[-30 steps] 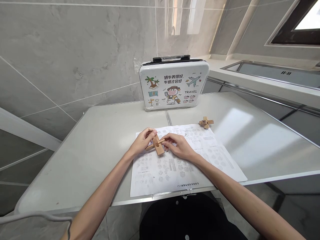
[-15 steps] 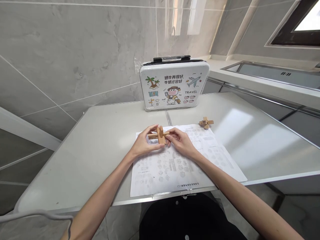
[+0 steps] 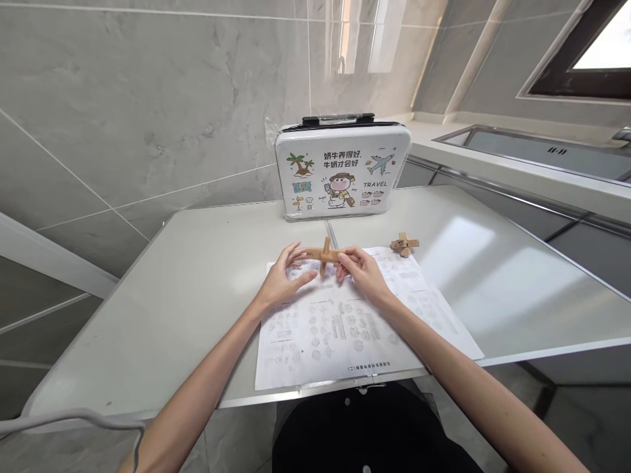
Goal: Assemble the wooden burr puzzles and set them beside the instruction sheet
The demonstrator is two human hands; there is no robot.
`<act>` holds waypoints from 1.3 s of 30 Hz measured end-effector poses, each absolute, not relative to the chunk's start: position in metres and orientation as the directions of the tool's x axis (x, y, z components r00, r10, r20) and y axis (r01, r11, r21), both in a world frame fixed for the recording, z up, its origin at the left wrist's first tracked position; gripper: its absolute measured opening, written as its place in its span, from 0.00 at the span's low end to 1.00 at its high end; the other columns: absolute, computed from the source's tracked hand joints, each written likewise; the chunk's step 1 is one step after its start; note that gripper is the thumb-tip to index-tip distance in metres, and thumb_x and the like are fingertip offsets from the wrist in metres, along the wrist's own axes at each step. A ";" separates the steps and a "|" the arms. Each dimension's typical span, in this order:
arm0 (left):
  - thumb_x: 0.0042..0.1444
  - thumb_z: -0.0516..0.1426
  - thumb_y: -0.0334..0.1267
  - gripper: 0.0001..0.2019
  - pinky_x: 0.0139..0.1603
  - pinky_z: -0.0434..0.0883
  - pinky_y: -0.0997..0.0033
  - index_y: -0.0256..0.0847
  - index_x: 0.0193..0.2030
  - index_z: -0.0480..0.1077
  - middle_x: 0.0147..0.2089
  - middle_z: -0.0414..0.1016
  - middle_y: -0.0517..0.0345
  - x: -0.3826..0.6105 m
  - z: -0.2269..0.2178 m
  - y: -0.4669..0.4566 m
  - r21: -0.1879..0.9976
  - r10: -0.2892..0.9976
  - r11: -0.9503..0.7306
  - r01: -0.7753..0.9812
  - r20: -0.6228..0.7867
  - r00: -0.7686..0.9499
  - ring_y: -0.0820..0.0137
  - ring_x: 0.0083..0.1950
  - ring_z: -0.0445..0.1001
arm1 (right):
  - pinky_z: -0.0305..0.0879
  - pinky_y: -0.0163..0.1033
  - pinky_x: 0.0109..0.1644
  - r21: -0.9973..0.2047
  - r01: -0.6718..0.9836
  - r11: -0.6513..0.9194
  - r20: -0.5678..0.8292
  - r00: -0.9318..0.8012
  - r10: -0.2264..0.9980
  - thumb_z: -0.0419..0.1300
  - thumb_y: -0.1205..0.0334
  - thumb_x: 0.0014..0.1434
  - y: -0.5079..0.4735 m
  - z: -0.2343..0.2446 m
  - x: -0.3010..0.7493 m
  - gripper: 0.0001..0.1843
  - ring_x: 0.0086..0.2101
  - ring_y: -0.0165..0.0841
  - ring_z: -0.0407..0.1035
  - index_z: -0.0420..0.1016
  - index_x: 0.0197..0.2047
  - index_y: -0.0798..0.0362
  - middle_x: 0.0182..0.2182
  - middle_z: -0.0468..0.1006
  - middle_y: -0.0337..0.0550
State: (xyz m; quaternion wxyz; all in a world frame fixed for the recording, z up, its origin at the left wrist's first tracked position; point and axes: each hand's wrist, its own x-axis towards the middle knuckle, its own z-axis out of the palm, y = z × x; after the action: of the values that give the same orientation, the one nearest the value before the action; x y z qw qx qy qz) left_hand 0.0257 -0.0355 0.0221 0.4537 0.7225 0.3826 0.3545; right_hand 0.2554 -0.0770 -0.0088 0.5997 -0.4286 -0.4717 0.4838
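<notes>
Both hands hold a small wooden cross-shaped puzzle just above a printed instruction sheet. My left hand pinches its left end with the fingertips. My right hand pinches the right end, fingers curled. One wooden bar runs level between the hands and a second bar crosses it upright. The sheet lies flat on the grey table in front of me.
A second assembled wooden puzzle sits on the table past the sheet's right corner. A white case with cartoon travel pictures stands upright at the table's back edge against the tiled wall. A counter with a sink runs along the right.
The wooden cross has been lifted and carried a little farther from me, and turned so its long bar runs level between my fingertips. The view shifted slightly.
</notes>
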 end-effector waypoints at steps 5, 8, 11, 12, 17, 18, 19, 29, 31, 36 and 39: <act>0.62 0.64 0.53 0.32 0.67 0.70 0.48 0.46 0.69 0.62 0.69 0.71 0.42 0.027 0.013 -0.031 0.915 0.903 -0.288 0.283 0.162 0.397 0.57 0.65 0.74 | 0.80 0.33 0.32 -0.857 -0.506 0.095 -0.038 0.246 0.968 0.76 0.50 0.56 -0.062 -0.019 0.277 0.19 0.30 0.29 0.77 0.76 0.38 0.53 0.37 0.84 0.45; 0.63 0.64 0.53 0.29 0.67 0.70 0.50 0.44 0.65 0.65 0.66 0.73 0.42 0.026 0.013 -0.032 0.907 0.911 -0.270 0.322 0.133 0.391 0.58 0.64 0.74 | 0.82 0.32 0.34 -0.809 -0.579 0.105 -0.092 0.300 0.950 0.75 0.57 0.57 -0.058 -0.024 0.286 0.14 0.32 0.30 0.79 0.76 0.37 0.53 0.41 0.86 0.48; 0.63 0.63 0.54 0.26 0.67 0.69 0.52 0.44 0.62 0.69 0.65 0.74 0.44 0.026 0.016 -0.035 0.896 0.912 -0.264 0.357 0.112 0.394 0.58 0.64 0.74 | 0.85 0.33 0.38 -0.800 -0.588 0.117 -0.132 0.363 0.922 0.72 0.60 0.60 -0.056 -0.028 0.289 0.10 0.38 0.34 0.82 0.76 0.37 0.53 0.44 0.87 0.52; 0.63 0.63 0.54 0.25 0.67 0.69 0.52 0.44 0.61 0.70 0.65 0.74 0.44 0.026 0.017 -0.036 0.891 0.912 -0.265 0.369 0.108 0.395 0.58 0.63 0.74 | 0.85 0.33 0.40 -0.799 -0.589 0.124 -0.142 0.384 0.913 0.71 0.61 0.61 -0.056 -0.029 0.289 0.09 0.40 0.35 0.83 0.76 0.38 0.53 0.45 0.87 0.52; 0.62 0.63 0.54 0.23 0.67 0.69 0.52 0.43 0.58 0.72 0.62 0.76 0.46 0.027 0.018 -0.037 0.866 0.907 -0.291 0.407 0.116 0.404 0.58 0.62 0.75 | 0.86 0.34 0.43 -0.795 -0.581 0.174 -0.134 0.449 0.884 0.72 0.60 0.61 -0.055 -0.033 0.291 0.10 0.51 0.42 0.82 0.76 0.38 0.52 0.48 0.86 0.53; 0.62 0.63 0.54 0.23 0.67 0.69 0.52 0.43 0.58 0.73 0.62 0.77 0.46 0.026 0.018 -0.037 0.864 0.907 -0.295 0.409 0.118 0.405 0.58 0.61 0.75 | 0.86 0.34 0.44 -0.798 -0.575 0.181 -0.128 0.455 0.881 0.72 0.59 0.61 -0.055 -0.033 0.292 0.10 0.52 0.43 0.82 0.76 0.39 0.52 0.49 0.86 0.53; 0.62 0.63 0.53 0.23 0.67 0.69 0.52 0.43 0.58 0.73 0.62 0.77 0.46 0.026 0.018 -0.037 0.862 0.907 -0.296 0.411 0.118 0.405 0.58 0.62 0.75 | 0.86 0.34 0.44 -0.800 -0.570 0.186 -0.124 0.461 0.879 0.73 0.58 0.61 -0.055 -0.034 0.292 0.10 0.53 0.43 0.81 0.77 0.39 0.52 0.49 0.86 0.53; 0.64 0.62 0.53 0.22 0.67 0.69 0.52 0.43 0.58 0.73 0.63 0.76 0.46 0.026 0.022 -0.039 0.851 0.901 -0.301 0.430 0.106 0.420 0.57 0.63 0.74 | 0.85 0.29 0.45 -0.730 -0.648 0.219 -0.145 0.459 0.877 0.69 0.62 0.65 -0.053 -0.036 0.296 0.07 0.58 0.39 0.78 0.79 0.45 0.51 0.52 0.85 0.49; 0.64 0.62 0.53 0.22 0.67 0.69 0.52 0.43 0.58 0.73 0.63 0.76 0.46 0.026 0.022 -0.039 0.845 0.900 -0.307 0.438 0.107 0.423 0.57 0.62 0.74 | 0.84 0.29 0.46 -0.715 -0.663 0.222 -0.139 0.446 0.884 0.69 0.63 0.65 -0.052 -0.036 0.297 0.08 0.58 0.37 0.78 0.79 0.47 0.50 0.53 0.85 0.47; 0.64 0.62 0.53 0.21 0.66 0.70 0.52 0.42 0.57 0.73 0.62 0.77 0.46 0.026 0.022 -0.039 0.839 0.894 -0.330 0.433 0.130 0.429 0.57 0.62 0.75 | 0.84 0.30 0.50 -0.632 -0.741 0.226 -0.153 0.405 0.901 0.63 0.69 0.68 -0.050 -0.037 0.302 0.09 0.59 0.35 0.77 0.78 0.50 0.50 0.55 0.84 0.46; 0.64 0.62 0.53 0.21 0.66 0.71 0.52 0.43 0.58 0.73 0.62 0.77 0.46 0.026 0.022 -0.039 0.834 0.892 -0.333 0.439 0.129 0.432 0.57 0.62 0.75 | 0.84 0.29 0.48 -0.563 -0.801 0.206 -0.208 0.378 0.902 0.59 0.71 0.71 -0.049 -0.035 0.304 0.11 0.57 0.34 0.78 0.76 0.53 0.50 0.56 0.83 0.47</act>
State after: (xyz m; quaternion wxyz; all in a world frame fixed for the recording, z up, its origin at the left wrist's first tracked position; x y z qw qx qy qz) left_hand 0.0261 -0.0394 0.0222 0.3750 0.7586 0.4389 0.3020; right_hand 0.3037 -0.0490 -0.0354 0.7722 -0.3049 -0.0832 0.5512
